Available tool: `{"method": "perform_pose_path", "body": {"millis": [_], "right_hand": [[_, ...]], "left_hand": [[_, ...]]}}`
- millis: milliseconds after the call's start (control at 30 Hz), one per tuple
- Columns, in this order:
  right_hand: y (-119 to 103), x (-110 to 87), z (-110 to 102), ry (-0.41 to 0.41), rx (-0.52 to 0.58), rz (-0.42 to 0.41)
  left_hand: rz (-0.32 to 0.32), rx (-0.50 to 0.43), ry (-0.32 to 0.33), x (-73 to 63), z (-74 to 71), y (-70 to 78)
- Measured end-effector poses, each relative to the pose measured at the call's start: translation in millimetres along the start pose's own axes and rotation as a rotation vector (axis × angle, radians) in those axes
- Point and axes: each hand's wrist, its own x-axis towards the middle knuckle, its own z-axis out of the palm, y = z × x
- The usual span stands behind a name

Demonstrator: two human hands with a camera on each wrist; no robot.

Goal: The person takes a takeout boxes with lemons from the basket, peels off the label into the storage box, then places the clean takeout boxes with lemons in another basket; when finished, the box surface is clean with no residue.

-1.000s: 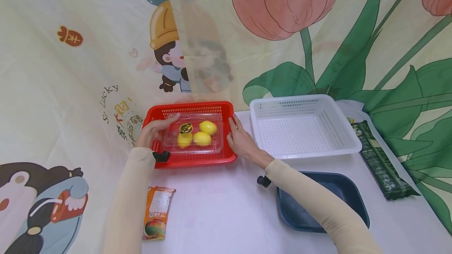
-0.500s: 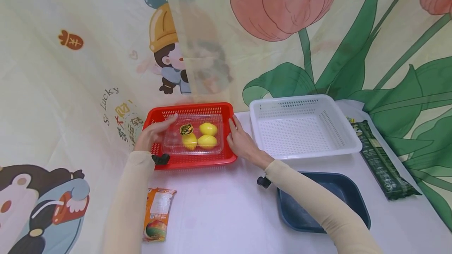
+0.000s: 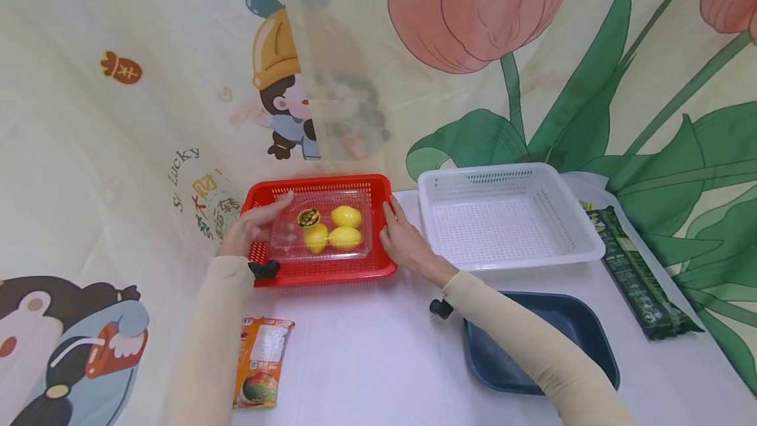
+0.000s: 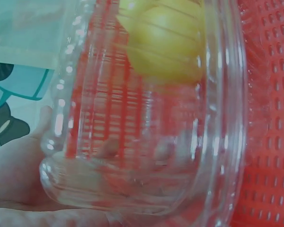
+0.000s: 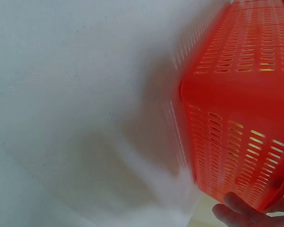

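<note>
A clear plastic box (image 3: 290,242) with three yellow lemons (image 3: 345,238) and a round black sticker (image 3: 308,218) sits within the red basket (image 3: 331,275). My left hand (image 3: 251,225) holds the box's left end, its thumb along the far side; in the left wrist view, fingers show blurred through the plastic beneath that end. At the basket's right side, my right hand (image 3: 408,242) grips the rim, with fingertips (image 5: 236,205) against the slotted outer wall in the right wrist view. Part of its grip is cut off there.
A white basket (image 3: 503,261) stands right of the red one. A dark blue tray (image 3: 503,373) lies below it, partly under my right forearm. A dark green packet (image 3: 641,281) is at the right, an orange packet (image 3: 263,360) at front left. A printed curtain (image 3: 367,51) hangs behind.
The lower two lemons have shifted slightly right inside the box since the first frame. My left hand has moved a little left and toward me; my right hand has stayed at the basket rim.
</note>
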Motion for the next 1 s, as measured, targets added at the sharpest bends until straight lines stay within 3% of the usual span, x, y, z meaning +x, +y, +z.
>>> {"method": "perform_pose_path", "body": {"millis": [300, 433, 733, 1000], "right_hand": [[-1, -2.1, -1, 0.007, 0.011, 0.012], [0, -2.8, -1, 0.008, 0.002, 0.008], [1, -2.0, 1, 0.012, 0.005, -0.006], [-1, -0.6, -2, 0.001, 0.020, -0.006]], "left_hand": [[0.024, 0.005, -0.024, -13.2, 1.7, 6.9], [0.029, -0.007, -0.065, -18.1, -0.5, 8.3], [0.024, -0.011, -0.044, -34.8, -5.6, 14.2], [0.030, 0.009, -0.098, -49.5, -2.9, 21.2]]}}
